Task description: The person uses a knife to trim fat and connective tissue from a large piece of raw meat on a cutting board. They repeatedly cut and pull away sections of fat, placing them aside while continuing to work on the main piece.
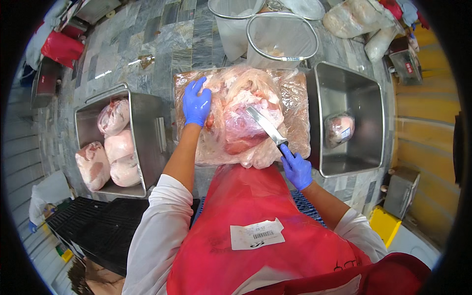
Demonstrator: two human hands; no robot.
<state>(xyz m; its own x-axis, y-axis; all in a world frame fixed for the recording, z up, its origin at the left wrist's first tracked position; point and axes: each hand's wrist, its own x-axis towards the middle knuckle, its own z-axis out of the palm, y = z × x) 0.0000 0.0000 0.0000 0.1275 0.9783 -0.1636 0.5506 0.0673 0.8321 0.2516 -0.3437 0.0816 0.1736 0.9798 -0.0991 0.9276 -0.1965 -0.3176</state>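
Observation:
My left hand [196, 102], in a blue glove, rests on crumpled clear plastic at the left side of the board, its fingers apart. My right hand [296, 168], also gloved, grips the black handle of a knife [265, 124]; its long blade lies angled over a large piece of raw meat [236, 130] with pale fat. The meat sits in the middle of the plastic-covered board [296, 101], loose film around it. Whether the blade cuts into the meat or only rests on it, I cannot tell.
Left, a steel bin [150, 140] holds several wrapped meat pieces; right, another [365, 140] holds one bagged piece. Two lined, rimmed containers [280, 39] stand beyond the board, bagged items [344, 19] at back right. A red apron [221, 206] covers my front; a black grate [93, 221] lies lower left.

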